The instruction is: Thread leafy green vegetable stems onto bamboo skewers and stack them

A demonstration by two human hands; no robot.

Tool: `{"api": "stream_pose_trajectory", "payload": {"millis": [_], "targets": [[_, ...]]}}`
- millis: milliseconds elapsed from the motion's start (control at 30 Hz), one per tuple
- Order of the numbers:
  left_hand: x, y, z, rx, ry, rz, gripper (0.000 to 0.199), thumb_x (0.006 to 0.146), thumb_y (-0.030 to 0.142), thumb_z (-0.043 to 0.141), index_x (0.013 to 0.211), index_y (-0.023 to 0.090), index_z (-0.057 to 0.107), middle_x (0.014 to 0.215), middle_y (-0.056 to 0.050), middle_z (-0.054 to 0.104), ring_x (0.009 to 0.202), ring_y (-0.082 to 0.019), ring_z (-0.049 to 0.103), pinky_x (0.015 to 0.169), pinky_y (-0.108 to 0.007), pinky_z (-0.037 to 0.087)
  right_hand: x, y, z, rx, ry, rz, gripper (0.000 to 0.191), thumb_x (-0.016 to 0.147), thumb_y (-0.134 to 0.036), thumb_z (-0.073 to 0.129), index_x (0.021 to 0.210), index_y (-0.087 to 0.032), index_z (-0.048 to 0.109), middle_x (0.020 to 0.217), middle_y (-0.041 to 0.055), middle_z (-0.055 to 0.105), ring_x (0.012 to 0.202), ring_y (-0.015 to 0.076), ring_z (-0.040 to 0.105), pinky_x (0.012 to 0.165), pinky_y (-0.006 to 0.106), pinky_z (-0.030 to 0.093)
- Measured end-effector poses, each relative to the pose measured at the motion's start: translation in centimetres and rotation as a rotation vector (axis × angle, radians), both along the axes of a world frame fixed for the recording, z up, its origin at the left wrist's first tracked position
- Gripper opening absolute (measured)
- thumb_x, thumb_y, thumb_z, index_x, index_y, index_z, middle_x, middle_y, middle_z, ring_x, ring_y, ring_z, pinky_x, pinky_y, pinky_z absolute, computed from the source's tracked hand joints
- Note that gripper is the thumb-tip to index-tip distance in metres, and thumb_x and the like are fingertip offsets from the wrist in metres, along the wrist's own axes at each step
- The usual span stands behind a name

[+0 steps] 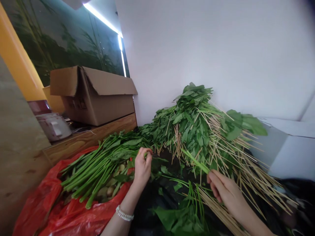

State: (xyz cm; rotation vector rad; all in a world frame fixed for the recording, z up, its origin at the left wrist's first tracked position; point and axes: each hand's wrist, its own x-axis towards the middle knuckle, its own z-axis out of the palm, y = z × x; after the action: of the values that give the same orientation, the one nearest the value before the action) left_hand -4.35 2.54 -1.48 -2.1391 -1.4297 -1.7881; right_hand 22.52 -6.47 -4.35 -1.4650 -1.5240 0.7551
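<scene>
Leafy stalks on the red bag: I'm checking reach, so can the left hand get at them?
Probably yes: the left hand appears close beside the leafy stalks, with nothing visible blocking it.

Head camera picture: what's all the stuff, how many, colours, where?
Wall: one, white, behind
Plant picture: one, green, upper left
Light strips: several, white, above
Panel: one, yellow, left
Wooden ledge: one, brown, left
Cardboard box: one, brown, on ledge
Tub: one, whitish, beside box
Plastic bag: one, red, lower left
Leafy stalks: many, green, over bag
Round pieces: several, brownish, in bag
Leaf pile: one, green, against wall
Thin sticks: uncountable, tan, right
Loose leaves: several, green, front middle
Dark sheet: one, black, lower middle
Carton: one, white, right
Bracelet: one or two, white, left wrist
Light stems: few, pale green, right of centre
Left hand: one, bare, centre, grip contents unclear
Right hand: one, bare, right, grip on stems
</scene>
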Motion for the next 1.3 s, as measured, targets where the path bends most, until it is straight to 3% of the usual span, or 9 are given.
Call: {"api": "stream_pose_trajectory", "payload": {"millis": [133,300,433,600,733,833,1033,1167,1300], "targets": [[0.3,-0.9,3.1,0.119,-0.101,-0.065,0.022,0.092,0.021,0.040,0.079,0.020,0.058,0.100,-0.005,0.057,0.099,-0.019,0.055,0.088,-0.033,0.042,0.4,0.3,-0.1,0.080,-0.058,-0.072,0.042,0.092,-0.054,0.032,0.074,-0.023,0.053,0.047,-0.0064,0.046,0.041,0.0132,0.045,0.047,0.025,0.035],[3.4,-1.3,5.1,0.249,-0.159,-0.180,0.021,0.096,0.024,0.036,0.096,0.021,0.056,0.077,0.000,0.059,0.063,-0.012,0.056,0.063,-0.025,0.044,0.3,0.3,-0.6,0.219,-0.178,-0.172,0.042,0.093,-0.054,0.032,0.077,-0.023,0.055,0.051,-0.0041,0.050,0.047,0.0156,0.051,0.055,0.027,0.038],[4.9,0.2,3.6,0.382,0.389,-0.295,0.022,0.095,0.029,0.042,0.096,0.019,0.061,0.079,-0.004,0.062,0.078,-0.017,0.057,0.074,-0.031,0.044,0.6,0.1,-0.8,0.261,-0.167,-0.246,0.041,0.094,-0.054,0.030,0.083,-0.023,0.055,0.053,-0.0039,0.053,0.046,0.0156,0.052,0.052,0.027,0.038],[4.0,1.5,0.7,0.247,1.006,-0.500,0.042,0.084,0.054,0.055,0.103,0.017,0.062,0.093,-0.010,0.064,0.095,-0.025,0.057,0.090,-0.041,0.041,0.1,-0.2,-0.6,0.323,-0.218,-0.244,0.041,0.096,-0.051,0.028,0.084,-0.023,0.055,0.053,-0.0034,0.053,0.046,0.0157,0.053,0.053,0.026,0.039],[2.1,0.2,0.6,0.061,0.836,-0.445,0.049,0.085,0.055,0.052,0.119,0.021,0.058,0.113,-0.011,0.062,0.109,-0.026,0.053,0.096,-0.042,0.039,-0.9,-0.3,-0.6,0.359,-0.242,-0.192,0.040,0.097,-0.049,0.026,0.085,-0.022,0.054,0.058,-0.0006,0.057,0.052,0.0172,0.057,0.055,0.026,0.042],[0.8,-1.1,0.5,-0.069,0.691,-0.299,0.027,0.093,0.035,0.045,0.105,0.022,0.066,0.096,-0.007,0.065,0.093,-0.020,0.058,0.085,-0.033,0.045,-1.3,-0.3,-0.9,0.367,-0.263,-0.166,0.041,0.097,-0.049,0.024,0.089,-0.022,0.053,0.060,0.0004,0.060,0.055,0.0182,0.059,0.058,0.027,0.043],[-2.1,-0.9,-2.7,-0.397,0.759,-0.088,0.013,0.082,0.019,0.058,0.087,0.022,0.070,0.089,-0.005,0.066,0.087,-0.019,0.061,0.075,-0.027,0.048,-1.6,-0.5,-1.4,0.377,-0.307,-0.113,0.042,0.098,-0.049,0.023,0.089,-0.021,0.053,0.062,0.0018,0.063,0.056,0.0181,0.061,0.057,0.026,0.044],[-2.1,-0.5,-4.1,-0.446,0.769,-0.072,0.009,0.074,0.019,0.067,0.082,0.019,0.071,0.092,-0.008,0.066,0.093,-0.025,0.059,0.079,-0.033,0.047,-1.8,-0.5,-1.5,0.369,-0.323,-0.100,0.041,0.098,-0.048,0.024,0.091,-0.022,0.054,0.061,0.0018,0.062,0.054,0.0186,0.060,0.056,0.027,0.043],[-1.4,0.0,-3.1,-0.463,0.733,-0.115,0.010,0.073,0.012,0.062,0.076,0.018,0.069,0.087,-0.008,0.066,0.094,-0.024,0.059,0.084,-0.034,0.044,-1.9,-0.3,-1.6,0.361,-0.324,-0.108,0.042,0.096,-0.050,0.025,0.090,-0.021,0.054,0.059,0.0017,0.060,0.052,0.0194,0.058,0.054,0.028,0.040]]}}
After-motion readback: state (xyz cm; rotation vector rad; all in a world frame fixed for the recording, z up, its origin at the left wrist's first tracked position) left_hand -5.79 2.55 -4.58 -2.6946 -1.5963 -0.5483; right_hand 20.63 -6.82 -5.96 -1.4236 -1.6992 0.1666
